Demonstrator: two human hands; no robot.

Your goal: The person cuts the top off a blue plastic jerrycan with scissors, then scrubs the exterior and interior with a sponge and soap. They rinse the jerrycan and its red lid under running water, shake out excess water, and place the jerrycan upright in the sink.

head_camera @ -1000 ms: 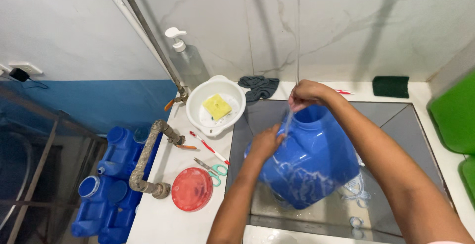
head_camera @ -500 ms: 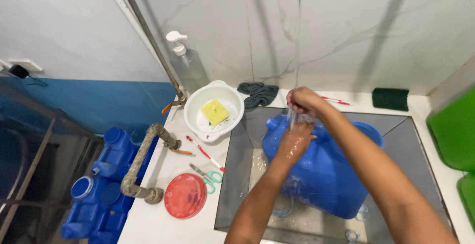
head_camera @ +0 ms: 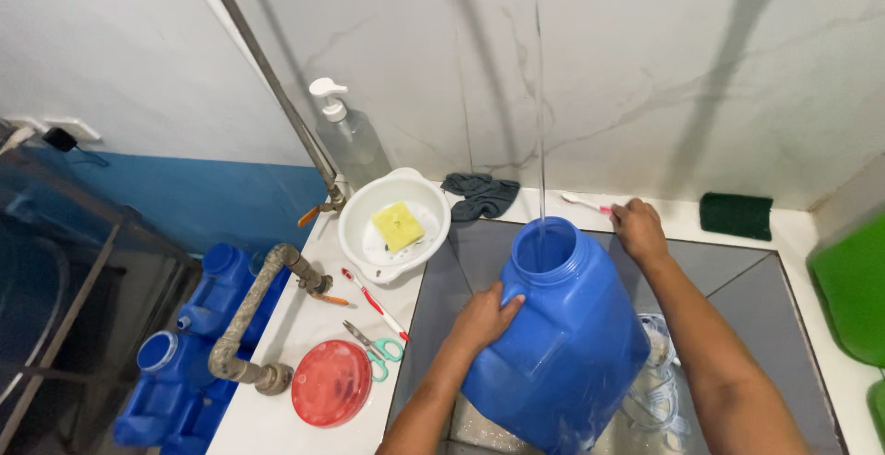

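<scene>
left hand [head_camera: 481, 319] clamped on blue jug [head_camera: 558, 344], fingers curled round its shoulder near the open neck. right hand [head_camera: 638, 230] resting loosely open on the sink rim beside a toothbrush [head_camera: 584, 202], holding nothing. standing in the sink [head_camera: 737, 289] under a thin water stream [head_camera: 540, 123]. white bowl [head_camera: 395, 224], red lid [head_camera: 330, 383], scissors [head_camera: 373, 349] lying to the left.

Bright even light from above, soft dark shadow bands on the marble wall [head_camera: 645, 68], sharp focus, wide-angle bending at edges
</scene>
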